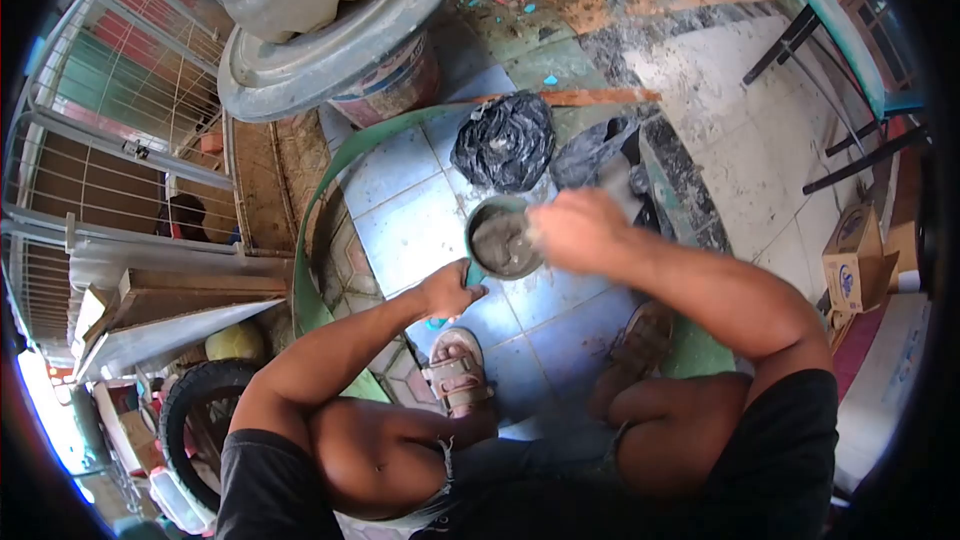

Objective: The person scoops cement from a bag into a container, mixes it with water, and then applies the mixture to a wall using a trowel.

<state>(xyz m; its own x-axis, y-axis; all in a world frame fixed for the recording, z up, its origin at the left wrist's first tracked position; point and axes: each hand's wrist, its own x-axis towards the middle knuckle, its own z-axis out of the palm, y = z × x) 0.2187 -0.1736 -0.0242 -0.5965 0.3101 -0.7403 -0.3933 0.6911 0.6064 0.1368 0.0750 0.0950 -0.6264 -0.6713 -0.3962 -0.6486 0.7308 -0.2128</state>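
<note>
My left hand (pixel 448 292) is closed around the teal handle of a round dipper (pixel 472 252), which stands on the tiles between my feet. Wet grey paste, like mortar, (pixel 500 242) fills part of the dipper. At its right rim is my right hand (pixel 578 230), curled into a fist and smeared by motion. A blurred grey shape shows just beyond that fist, and I cannot make out what the fingers hold. Behind the dipper lies a crumpled black plastic bag (pixel 503 140), with another dark plastic sheet (pixel 592 150) to its right.
A bucket (pixel 390 80) with a wide grey basin (pixel 270 75) on top stands at the back left. White wire racks (pixel 130 145) line the left side. At right are a chair (pixel 850 55) and a cardboard box (pixel 852 260). Teal chips (pixel 530 8) litter the back floor.
</note>
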